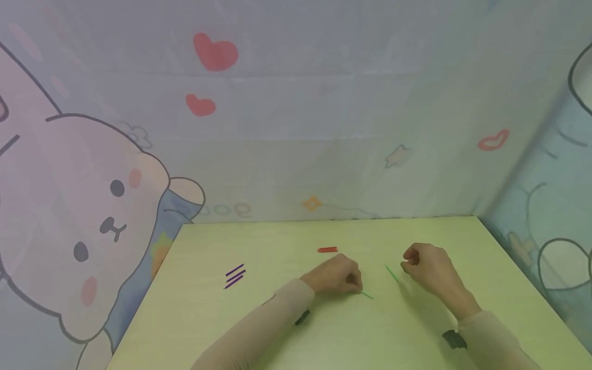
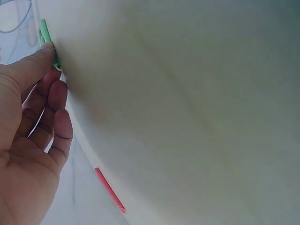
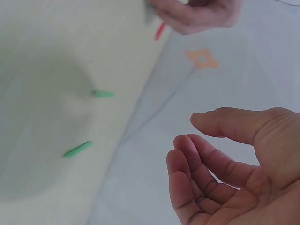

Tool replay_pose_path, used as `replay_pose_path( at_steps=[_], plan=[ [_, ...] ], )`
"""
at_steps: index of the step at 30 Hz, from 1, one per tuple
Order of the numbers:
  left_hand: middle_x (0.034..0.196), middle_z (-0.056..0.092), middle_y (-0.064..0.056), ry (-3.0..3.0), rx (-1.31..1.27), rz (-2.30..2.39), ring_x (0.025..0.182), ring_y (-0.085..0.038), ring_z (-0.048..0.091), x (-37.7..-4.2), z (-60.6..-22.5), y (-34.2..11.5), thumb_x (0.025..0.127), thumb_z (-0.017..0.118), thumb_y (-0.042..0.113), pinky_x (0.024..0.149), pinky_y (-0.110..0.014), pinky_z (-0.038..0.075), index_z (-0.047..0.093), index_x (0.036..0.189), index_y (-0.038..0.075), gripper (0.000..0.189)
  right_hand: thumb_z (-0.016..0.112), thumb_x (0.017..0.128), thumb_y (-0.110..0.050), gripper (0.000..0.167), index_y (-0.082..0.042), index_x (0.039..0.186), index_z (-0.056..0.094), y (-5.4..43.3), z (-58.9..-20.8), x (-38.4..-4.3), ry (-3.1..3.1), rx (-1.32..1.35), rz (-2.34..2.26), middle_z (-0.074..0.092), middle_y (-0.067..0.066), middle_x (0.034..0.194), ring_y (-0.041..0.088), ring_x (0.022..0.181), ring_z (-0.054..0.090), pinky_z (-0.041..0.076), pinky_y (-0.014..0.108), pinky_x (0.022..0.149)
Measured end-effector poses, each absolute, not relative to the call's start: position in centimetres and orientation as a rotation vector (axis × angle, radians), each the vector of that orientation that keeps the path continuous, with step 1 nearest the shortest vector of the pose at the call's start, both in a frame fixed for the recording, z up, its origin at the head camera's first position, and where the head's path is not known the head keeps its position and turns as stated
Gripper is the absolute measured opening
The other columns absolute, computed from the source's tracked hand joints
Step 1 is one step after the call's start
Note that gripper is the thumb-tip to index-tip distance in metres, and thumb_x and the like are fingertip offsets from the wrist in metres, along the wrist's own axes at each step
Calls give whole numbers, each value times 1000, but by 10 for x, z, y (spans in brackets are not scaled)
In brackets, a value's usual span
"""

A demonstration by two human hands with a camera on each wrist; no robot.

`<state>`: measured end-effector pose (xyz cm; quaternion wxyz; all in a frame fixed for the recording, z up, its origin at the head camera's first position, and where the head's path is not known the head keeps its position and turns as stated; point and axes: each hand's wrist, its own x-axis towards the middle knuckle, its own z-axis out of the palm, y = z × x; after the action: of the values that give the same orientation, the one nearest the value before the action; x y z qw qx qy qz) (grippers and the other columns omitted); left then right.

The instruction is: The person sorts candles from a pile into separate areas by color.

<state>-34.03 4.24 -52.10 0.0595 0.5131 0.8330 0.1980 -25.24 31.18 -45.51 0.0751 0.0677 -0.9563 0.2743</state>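
Observation:
My left hand (image 1: 335, 276) is low over the middle of the table, thumb and fingertips pinching a slim green stick (image 2: 45, 29). In the head view a green stick (image 1: 367, 295) juts from those fingertips toward the lower right. A second green stick (image 1: 392, 273) lies on the table between the hands, slanting toward the lower right. To the right of it is my right hand (image 1: 432, 270), raised above the table. Its fingers (image 3: 180, 187) are loosely bent, the thumb stands apart from them, and nothing is between them. Two green sticks show in the right wrist view, one a green stick (image 3: 78, 149) nearer the bottom.
Red sticks (image 1: 327, 250) lie beyond the left hand, toward the table's back edge. Three purple sticks (image 1: 235, 277) lie slanted side by side on the left part of the pale table (image 1: 194, 298). A printed cloth (image 1: 296, 113) hangs behind the table.

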Motion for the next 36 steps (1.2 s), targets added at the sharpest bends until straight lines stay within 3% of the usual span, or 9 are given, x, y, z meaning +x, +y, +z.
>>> replay_pose_path(
  at_steps=[7,16,25,36],
  plan=[
    [86,72,17,2525,1555,596,77,9,57,-339,-519,42,97,85,8,77,-5,48,88,91,17,12,84,95,-7,11,-3,104,78,287,-438,-234,-2769,335,848,78,-1,92,17,84,73,59,34,71],
    [84,70,16,2515,1577,624,77,8,56,-341,-522,43,97,84,5,77,-6,48,87,90,17,14,84,95,-6,14,-18,103,82,260,-436,-205,-2735,491,1038,80,-12,96,4,84,75,62,27,75],
    [88,75,15,2502,1555,633,80,10,61,-341,-521,42,98,86,10,77,-7,51,89,95,16,7,89,93,-8,15,-20,99,83,232,-452,-178,-2788,800,1110,79,-15,96,-1,85,70,62,27,76],
    [87,72,15,2515,1579,626,78,8,54,-341,-522,42,98,84,5,77,-5,47,88,92,16,13,84,88,-2,18,-16,99,82,211,-489,-159,-2846,936,1249,74,-18,92,-1,86,65,58,25,78]
  ],
)
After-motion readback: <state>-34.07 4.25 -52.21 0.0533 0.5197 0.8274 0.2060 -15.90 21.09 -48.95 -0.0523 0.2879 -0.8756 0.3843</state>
